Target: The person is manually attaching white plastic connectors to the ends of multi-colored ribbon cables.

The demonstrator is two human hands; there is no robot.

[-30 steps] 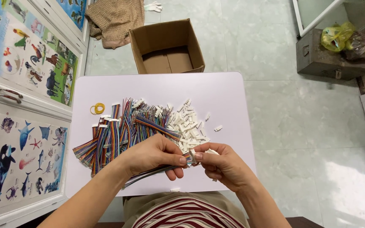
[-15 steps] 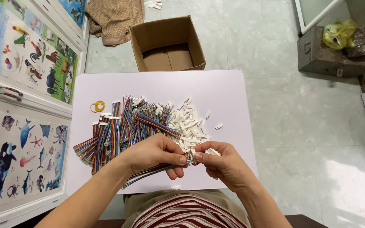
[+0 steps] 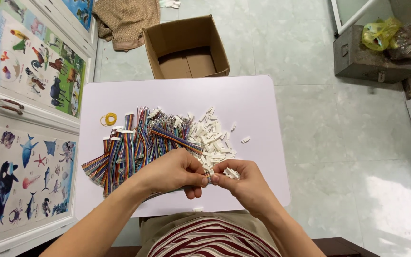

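My left hand (image 3: 174, 172) pinches the end of a rainbow ribbon cable (image 3: 206, 180), whose length runs back under the palm. My right hand (image 3: 243, 183) meets it fingertip to fingertip and holds small white plastic connectors (image 3: 230, 172) in its fingers. Both hands hover over the near edge of a small white table (image 3: 258, 104). Behind them lies a spread pile of rainbow ribbon cables (image 3: 134, 143), and to its right a heap of white connector housings (image 3: 212, 138).
Yellow rubber bands (image 3: 109, 119) lie at the table's left. An open cardboard box (image 3: 186, 47) sits on the floor beyond the table, a brown cloth (image 3: 127, 19) behind it. Illustrated animal posters (image 3: 20, 71) line the left side. A grey metal box (image 3: 374, 62) stands at right.
The hands have stayed together at the table's near edge, with only small finger shifts on the cable end and connector.
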